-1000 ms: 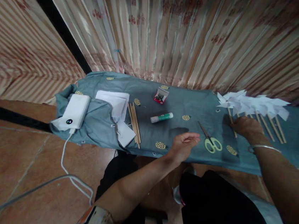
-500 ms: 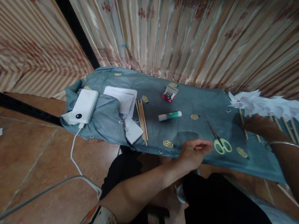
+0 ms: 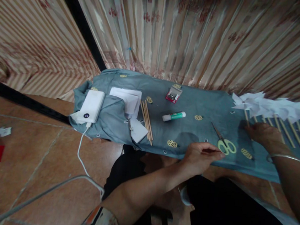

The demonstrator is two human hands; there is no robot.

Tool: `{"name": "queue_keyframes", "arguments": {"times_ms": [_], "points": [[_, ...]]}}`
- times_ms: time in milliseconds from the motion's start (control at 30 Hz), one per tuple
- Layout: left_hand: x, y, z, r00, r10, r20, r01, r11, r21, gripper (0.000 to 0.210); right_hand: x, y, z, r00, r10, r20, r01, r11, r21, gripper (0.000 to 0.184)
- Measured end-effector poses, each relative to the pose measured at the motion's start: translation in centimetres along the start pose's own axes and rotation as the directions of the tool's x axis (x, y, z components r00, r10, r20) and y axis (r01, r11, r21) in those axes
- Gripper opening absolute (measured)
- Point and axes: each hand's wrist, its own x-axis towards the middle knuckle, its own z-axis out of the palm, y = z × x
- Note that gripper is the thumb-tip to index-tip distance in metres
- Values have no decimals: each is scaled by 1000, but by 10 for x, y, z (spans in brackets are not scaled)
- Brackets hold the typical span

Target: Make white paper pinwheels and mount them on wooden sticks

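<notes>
At the right end of the cloth-covered surface, several white paper pinwheels (image 3: pixel 274 107) lie in an overlapping row, their wooden sticks pointing toward me. My right hand (image 3: pixel 264 134) is low over the sticks, its fingertips closed at the leftmost pinwheel's stick (image 3: pixel 246 117); the exact grip is partly hidden. Palm sideways, my left hand (image 3: pixel 201 155) hovers by the front edge with its fingers loosely stretched and nothing visible in them. Its fingertips reach the green-handled scissors (image 3: pixel 227 146), and I cannot tell whether they touch.
A glue stick (image 3: pixel 174 116) and an open red box of small metal pins (image 3: pixel 173 94) lie mid-cloth. Farther left are loose wooden sticks (image 3: pixel 146 122), white paper sheets (image 3: pixel 127 97) and a white power bank (image 3: pixel 92 106) with its cable. A curtain (image 3: pixel 158 31) hangs behind.
The view has shifted slightly, moving everything a little right. My left hand has come closer to the scissors' handles, its fingers straighter. My right hand stays by the leftmost pinwheel's stick.
</notes>
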Motion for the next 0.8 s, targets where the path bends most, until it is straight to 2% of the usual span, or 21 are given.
{"name": "queue_keyframes", "arguments": {"times_ms": [67,133,167,233,300,367,500,567,633,700,800], "points": [[-2,2,-3,1000,23,1,-23,1000,-1,35,-6,-2,-5,993,73,93,-70,997,-32,38],[-4,4,-5,999,43,-2,-43,999,-5,36,-14,-5,-12,984,123,130,-118,992,-47,37],[-5,5,-7,999,50,-3,-50,999,-6,36,-19,-7,-17,984,128,120,-124,991,-44,40],[-7,7,-9,998,66,0,-66,998,-13,36,-32,-17,-27,992,126,23,-126,992,-7,43],[-9,9,-11,996,86,10,-86,996,-35,37,-46,-32,-39,995,70,-66,-68,997,36,42],[-11,12,-13,994,104,20,-102,993,-58,38,-61,-52,-51,996,-36,-82,46,992,121,38],[-20,20,-21,990,132,46,-130,990,-54,32,-96,-98,-64,985,-145,-97,166,946,277,31],[-28,26,-25,984,175,41,-174,984,-21,25,-115,-120,-66,958,-252,-133,285,874,393,30],[-38,34,-30,979,196,55,-198,980,21,18,-133,-137,-64,908,-373,-194,419,782,461,29],[-52,48,-32,975,196,101,-200,979,34,15,-146,-149,-61,844,-490,-219,530,696,484,29],[-77,79,-28,966,168,195,-170,985,-7,13,-156,-156,-57,780,-582,-230,615,644,455,28]]}}
